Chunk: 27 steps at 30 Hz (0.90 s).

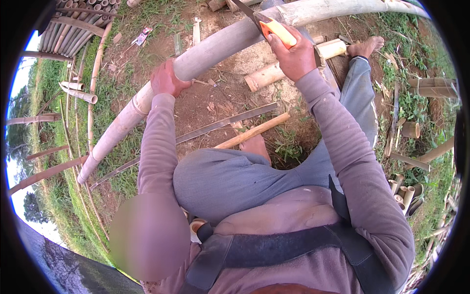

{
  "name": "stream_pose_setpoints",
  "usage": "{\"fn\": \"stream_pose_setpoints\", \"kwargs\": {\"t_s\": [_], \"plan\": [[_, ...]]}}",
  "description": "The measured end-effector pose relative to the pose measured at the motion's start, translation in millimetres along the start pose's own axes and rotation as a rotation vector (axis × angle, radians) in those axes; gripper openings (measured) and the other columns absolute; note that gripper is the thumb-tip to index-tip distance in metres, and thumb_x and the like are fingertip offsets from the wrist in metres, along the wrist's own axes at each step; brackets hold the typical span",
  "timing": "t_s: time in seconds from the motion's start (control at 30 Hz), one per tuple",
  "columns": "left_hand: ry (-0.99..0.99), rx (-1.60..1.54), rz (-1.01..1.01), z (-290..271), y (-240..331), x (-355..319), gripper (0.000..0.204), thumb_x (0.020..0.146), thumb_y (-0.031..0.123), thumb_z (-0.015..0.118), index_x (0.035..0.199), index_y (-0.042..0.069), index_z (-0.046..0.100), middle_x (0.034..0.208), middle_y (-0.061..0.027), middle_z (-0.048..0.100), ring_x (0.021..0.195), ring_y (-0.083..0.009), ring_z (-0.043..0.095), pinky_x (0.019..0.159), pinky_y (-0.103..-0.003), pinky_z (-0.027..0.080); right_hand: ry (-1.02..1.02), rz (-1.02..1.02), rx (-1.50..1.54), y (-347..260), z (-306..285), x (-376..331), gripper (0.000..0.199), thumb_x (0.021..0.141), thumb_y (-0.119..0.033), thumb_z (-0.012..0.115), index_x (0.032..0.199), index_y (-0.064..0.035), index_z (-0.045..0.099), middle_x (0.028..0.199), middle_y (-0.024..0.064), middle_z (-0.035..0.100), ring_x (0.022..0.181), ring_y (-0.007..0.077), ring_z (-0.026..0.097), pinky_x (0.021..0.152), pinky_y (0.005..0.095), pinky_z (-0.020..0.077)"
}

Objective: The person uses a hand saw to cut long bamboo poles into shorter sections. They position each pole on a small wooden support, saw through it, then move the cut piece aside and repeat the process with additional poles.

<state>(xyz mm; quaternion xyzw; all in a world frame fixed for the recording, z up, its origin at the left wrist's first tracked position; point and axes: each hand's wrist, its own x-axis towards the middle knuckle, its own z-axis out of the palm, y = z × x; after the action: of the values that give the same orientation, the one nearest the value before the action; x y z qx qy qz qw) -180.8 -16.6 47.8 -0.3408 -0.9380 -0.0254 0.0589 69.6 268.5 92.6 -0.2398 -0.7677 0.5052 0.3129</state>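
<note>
A long, thick bamboo pole [218, 50] runs slantwise in front of me, from the lower left up to the far right. My left hand [169, 79] is closed over it, just beyond a node, with the fingers wrapped on its upper side. In my right hand [297, 58] is a handsaw [280, 34], gripped by its orange handle. The dark saw blade reaches up and to the left across the pole; I cannot tell whether its teeth are in the bamboo. Under the right hand, a shorter bamboo length [268, 77] lies on the ground.
A flat dark strip [215, 126] and a thin bamboo stick [255, 130] lie near my bent leg. Bamboo rails [93, 90] stand at the left, with stacked poles [76, 36] behind. Short cut tubes [405, 196] lie at the right. My bare foot [364, 47] rests far right.
</note>
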Motion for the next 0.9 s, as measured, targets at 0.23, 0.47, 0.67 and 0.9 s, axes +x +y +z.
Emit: {"fn": "stream_pose_setpoints", "kwargs": {"t_s": [0.23,0.47,0.67,0.9], "plan": [[-0.078,-0.011,-0.031,7.4,-17.7,-19.7,0.095,0.06,0.045,0.097,0.14,0.01,0.059,0.133,-0.016,0.068,0.127,-0.0361,0.063,0.109,-0.049,0.048,-0.031,-0.119,-0.055,3.7,-95.8,-172.2,0.048,0.095,-0.002,0.074,0.14,0.0075,0.061,0.133,0.0212,0.071,0.107,0.0243,0.077,0.091,0.0337,0.0621],[-0.055,0.05,-0.03,1.5,2.7,-17.2,0.099,0.06,0.045,0.098,0.142,0.009,0.057,0.135,-0.0169,0.067,0.129,-0.0374,0.062,0.109,-0.051,0.048,0.052,-0.236,-0.11,30.3,-45.1,-84.2,0.039,0.094,-0.011,0.078,0.13,0.0001,0.069,0.123,0.0191,0.075,0.101,0.0281,0.077,0.089,0.0373,0.0603],[-0.073,0.045,-0.022,-8.0,-3.0,1.3,0.104,0.059,0.045,0.099,0.146,0.007,0.055,0.139,-0.0167,0.066,0.131,-0.0365,0.062,0.111,-0.05,0.047,0.076,-0.156,-0.086,26.0,-2.1,-41.7,0.045,0.095,-0.019,0.079,0.135,-0.0031,0.067,0.117,0.0165,0.077,0.101,0.0253,0.077,0.087,0.0368,0.0605],[-0.034,0.025,-0.015,6.9,-6.6,-16.9,0.099,0.061,0.045,0.097,0.143,0.007,0.057,0.137,-0.0162,0.066,0.131,-0.0367,0.06,0.112,-0.051,0.046,-0.019,-0.055,-0.01,32.8,-102.0,-201.4,0.052,0.092,-0.002,0.076,0.14,0.0081,0.06,0.132,0.0219,0.072,0.119,0.0309,0.074,0.101,0.0378,0.0591]]}}
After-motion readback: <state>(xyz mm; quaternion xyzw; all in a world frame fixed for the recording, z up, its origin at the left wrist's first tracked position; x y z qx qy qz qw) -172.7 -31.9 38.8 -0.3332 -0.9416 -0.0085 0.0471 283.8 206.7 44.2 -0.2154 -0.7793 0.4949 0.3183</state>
